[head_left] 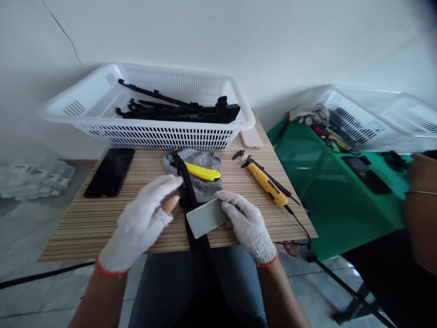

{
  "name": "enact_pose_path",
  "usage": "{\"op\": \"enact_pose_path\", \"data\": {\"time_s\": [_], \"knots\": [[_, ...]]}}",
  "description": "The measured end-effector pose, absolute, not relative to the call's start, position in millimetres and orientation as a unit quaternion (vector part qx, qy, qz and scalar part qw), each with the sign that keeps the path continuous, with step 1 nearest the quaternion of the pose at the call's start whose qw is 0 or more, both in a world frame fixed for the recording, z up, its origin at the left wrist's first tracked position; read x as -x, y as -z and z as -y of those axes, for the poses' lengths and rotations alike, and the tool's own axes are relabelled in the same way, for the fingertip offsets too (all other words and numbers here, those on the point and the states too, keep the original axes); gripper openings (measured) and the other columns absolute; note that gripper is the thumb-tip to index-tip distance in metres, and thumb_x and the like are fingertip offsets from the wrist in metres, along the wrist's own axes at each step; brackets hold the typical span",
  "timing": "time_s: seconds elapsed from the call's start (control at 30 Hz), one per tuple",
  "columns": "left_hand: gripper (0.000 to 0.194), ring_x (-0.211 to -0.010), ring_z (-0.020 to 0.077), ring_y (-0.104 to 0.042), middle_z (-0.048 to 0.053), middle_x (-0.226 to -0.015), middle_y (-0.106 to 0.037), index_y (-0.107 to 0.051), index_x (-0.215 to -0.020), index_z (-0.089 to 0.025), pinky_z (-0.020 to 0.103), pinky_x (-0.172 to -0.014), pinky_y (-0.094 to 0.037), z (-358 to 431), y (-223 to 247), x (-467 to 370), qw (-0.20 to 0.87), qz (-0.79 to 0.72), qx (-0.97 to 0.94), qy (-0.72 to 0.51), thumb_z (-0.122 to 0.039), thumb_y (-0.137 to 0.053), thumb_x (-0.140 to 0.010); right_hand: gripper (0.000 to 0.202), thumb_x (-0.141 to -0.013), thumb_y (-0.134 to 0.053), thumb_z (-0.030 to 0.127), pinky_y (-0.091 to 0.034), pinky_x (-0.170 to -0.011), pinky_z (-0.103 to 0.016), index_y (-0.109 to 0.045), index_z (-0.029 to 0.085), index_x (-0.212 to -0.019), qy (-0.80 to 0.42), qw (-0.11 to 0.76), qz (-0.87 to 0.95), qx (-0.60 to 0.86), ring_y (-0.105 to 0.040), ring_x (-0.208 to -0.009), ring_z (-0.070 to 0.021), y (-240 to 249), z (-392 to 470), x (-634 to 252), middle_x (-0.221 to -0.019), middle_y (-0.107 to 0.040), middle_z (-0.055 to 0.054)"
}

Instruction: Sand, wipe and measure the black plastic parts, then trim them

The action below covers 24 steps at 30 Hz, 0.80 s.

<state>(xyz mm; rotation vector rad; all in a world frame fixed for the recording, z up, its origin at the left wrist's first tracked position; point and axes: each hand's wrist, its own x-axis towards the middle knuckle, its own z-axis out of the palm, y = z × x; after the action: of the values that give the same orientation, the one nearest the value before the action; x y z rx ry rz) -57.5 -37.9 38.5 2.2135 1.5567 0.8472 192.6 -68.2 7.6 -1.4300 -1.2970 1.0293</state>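
My left hand (141, 221), in a white knit glove with the thumb tip bare, hovers beside a long black plastic part (193, 196). Its fingers are stretched out and apart from the thumb, with nothing seen between them. My right hand (246, 221), gloved too, grips the end of a flat grey rectangular block (206, 217). That block lies across the black part, which runs from a grey cloth (206, 193) over the table's front edge toward my lap. On the cloth sits a yellow tool with a ridged edge (203, 171), its kind unclear.
A white basket (164, 132) with several black parts (184, 109) stands at the back. A dark phone (109, 172) lies left; a yellow corded tool (268, 184), calipers (273, 180) and a pale phone (251, 137) lie right. Another person's arm (421, 209) is at the green table (341, 200).
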Motion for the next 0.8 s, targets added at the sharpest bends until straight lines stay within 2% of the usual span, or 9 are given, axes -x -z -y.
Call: {"op": "enact_pose_path", "data": {"time_s": [0.13, 0.2, 0.3, 0.37, 0.43, 0.53, 0.6, 0.67, 0.8], "knots": [[0.042, -0.131, 0.0255, -0.066, 0.005, -0.144, -0.068, -0.073, -0.128, -0.030, 0.043, -0.112, -0.056, 38.9, -25.2, 44.4, 0.176, -0.518, -0.789, -0.280, -0.051, -0.044, -0.106, 0.042, -0.090, -0.062, 0.042, -0.054, -0.053, -0.027, -0.078, 0.024, -0.125, -0.527, 0.425, 0.457, 0.577, -0.062, -0.060, -0.0148, -13.0, 71.7, -203.6, -0.081, -0.072, -0.002], [0.043, -0.129, 0.0278, -0.068, 0.007, -0.142, -0.070, -0.074, -0.127, -0.030, 0.044, -0.109, -0.058, 36.1, -22.7, 45.8, 0.174, -0.521, -0.791, -0.269, -0.053, -0.046, -0.105, 0.054, -0.088, -0.062, 0.038, -0.053, -0.050, -0.027, -0.069, 0.025, -0.141, -0.565, 0.405, 0.459, 0.553, -0.060, -0.057, -0.0148, -13.8, 74.5, -210.6, -0.081, -0.072, -0.001], [0.045, -0.128, 0.0299, -0.068, 0.009, -0.139, -0.071, -0.073, -0.130, -0.028, 0.046, -0.107, -0.060, 34.2, -22.0, 48.5, 0.179, -0.528, -0.791, -0.251, -0.055, -0.050, -0.103, 0.065, -0.082, -0.066, 0.025, -0.063, -0.084, -0.038, -0.064, 0.026, -0.147, -0.522, 0.418, 0.532, 0.519, -0.073, -0.096, -0.0229, -10.6, 76.6, -218.7, -0.116, -0.076, -0.007], [0.044, -0.127, 0.0293, -0.069, 0.009, -0.136, -0.073, -0.073, -0.129, -0.027, 0.047, -0.108, -0.059, 34.3, -22.2, 48.4, 0.179, -0.530, -0.789, -0.256, -0.054, -0.049, -0.103, 0.067, -0.078, -0.069, 0.021, -0.052, -0.112, -0.043, -0.064, 0.025, -0.145, -0.471, 0.434, 0.576, 0.509, -0.064, -0.129, -0.0276, -8.2, 76.6, -221.1, -0.141, -0.068, -0.008], [0.043, -0.124, 0.0282, -0.070, 0.009, -0.132, -0.075, -0.074, -0.126, -0.025, 0.046, -0.110, -0.057, 34.6, -22.7, 47.3, 0.175, -0.534, -0.783, -0.266, -0.052, -0.049, -0.103, 0.065, -0.079, -0.070, 0.023, -0.047, -0.116, -0.044, -0.064, 0.024, -0.144, -0.462, 0.441, 0.582, 0.503, -0.060, -0.136, -0.0283, -8.5, 76.6, -221.3, -0.146, -0.065, -0.008], [0.042, -0.120, 0.0278, -0.072, 0.008, -0.128, -0.077, -0.074, -0.124, -0.024, 0.044, -0.108, -0.058, 35.0, -23.5, 46.1, 0.171, -0.544, -0.778, -0.265, -0.050, -0.050, -0.103, 0.037, -0.085, -0.068, 0.035, -0.057, -0.092, -0.037, -0.074, 0.023, -0.120, -0.479, 0.432, 0.568, 0.511, -0.070, -0.102, -0.0246, -14.8, 76.8, -217.9, -0.111, -0.076, -0.006], [0.042, -0.119, 0.0281, -0.073, 0.008, -0.128, -0.077, -0.075, -0.125, -0.024, 0.044, -0.106, -0.059, 35.2, -23.8, 46.2, 0.169, -0.547, -0.777, -0.261, -0.050, -0.050, -0.103, 0.020, -0.084, -0.067, 0.041, -0.053, -0.074, -0.032, -0.072, 0.022, -0.085, -0.455, 0.397, 0.594, 0.532, -0.063, -0.077, -0.0202, -20.1, 75.5, -212.7, -0.079, -0.068, -0.002], [0.043, -0.118, 0.0281, -0.073, 0.007, -0.127, -0.078, -0.075, -0.126, -0.025, 0.044, -0.105, -0.059, 35.4, -23.8, 46.7, 0.165, -0.549, -0.777, -0.262, -0.052, -0.050, -0.103, 0.028, -0.084, -0.065, 0.045, -0.046, -0.066, -0.031, -0.060, 0.023, -0.067, -0.413, 0.352, 0.616, 0.571, -0.054, -0.067, -0.0178, -23.5, 71.8, -205.2, -0.067, -0.057, 0.001], [0.046, -0.116, 0.0282, -0.074, 0.007, -0.125, -0.079, -0.074, -0.128, -0.024, 0.044, -0.105, -0.059, 35.6, -24.7, 47.7, 0.161, -0.554, -0.775, -0.256, -0.054, -0.050, -0.103, 0.028, -0.090, -0.058, 0.050, -0.050, -0.069, -0.033, -0.068, 0.024, -0.084, -0.370, 0.346, 0.530, 0.680, -0.062, -0.074, -0.0214, -20.3, 62.1, -188.7, -0.075, -0.067, 0.000]]}}
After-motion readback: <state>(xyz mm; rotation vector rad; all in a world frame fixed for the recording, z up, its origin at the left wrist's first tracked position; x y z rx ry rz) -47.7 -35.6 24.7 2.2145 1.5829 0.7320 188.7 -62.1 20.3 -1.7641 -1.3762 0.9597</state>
